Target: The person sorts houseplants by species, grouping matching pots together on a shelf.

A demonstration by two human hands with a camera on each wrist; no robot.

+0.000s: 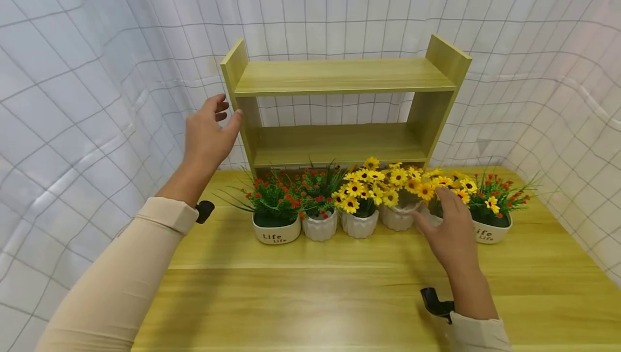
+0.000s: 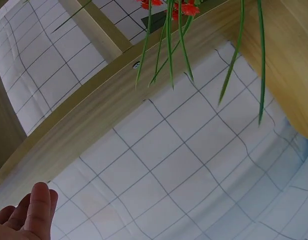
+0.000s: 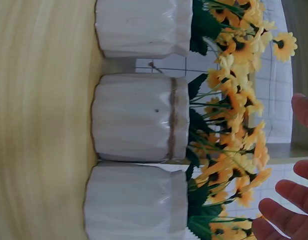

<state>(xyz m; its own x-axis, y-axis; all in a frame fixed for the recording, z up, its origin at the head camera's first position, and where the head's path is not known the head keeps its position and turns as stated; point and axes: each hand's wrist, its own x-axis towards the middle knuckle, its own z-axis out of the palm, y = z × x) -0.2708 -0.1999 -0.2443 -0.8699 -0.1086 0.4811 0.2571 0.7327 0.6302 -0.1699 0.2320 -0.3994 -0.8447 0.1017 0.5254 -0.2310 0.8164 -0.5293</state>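
My left hand (image 1: 208, 136) is raised beside the left side panel of a wooden two-tier shelf (image 1: 344, 76), thumb spread from loosely bent fingers and nothing held. In the left wrist view, its fingertips (image 2: 40, 202) appear close to the panel's edge. My right hand (image 1: 453, 236) hovers in front of the yellow flowers (image 1: 356, 187), fingers apart and empty. Partly behind it is a white fluted pot (image 1: 429, 217); the right wrist view shows three such pots (image 3: 139, 117) in a row. An oval "Life" pot (image 1: 497, 232) with red flowers stands just right of this hand.
Farther left, another oval "Life" pot (image 1: 276, 233) and a fluted pot (image 1: 320, 228) hold red flowers. The row of pots stands on a wooden table (image 1: 310, 298) before the shelf. A white gridded curtain (image 1: 335, 12) surrounds the back and sides.
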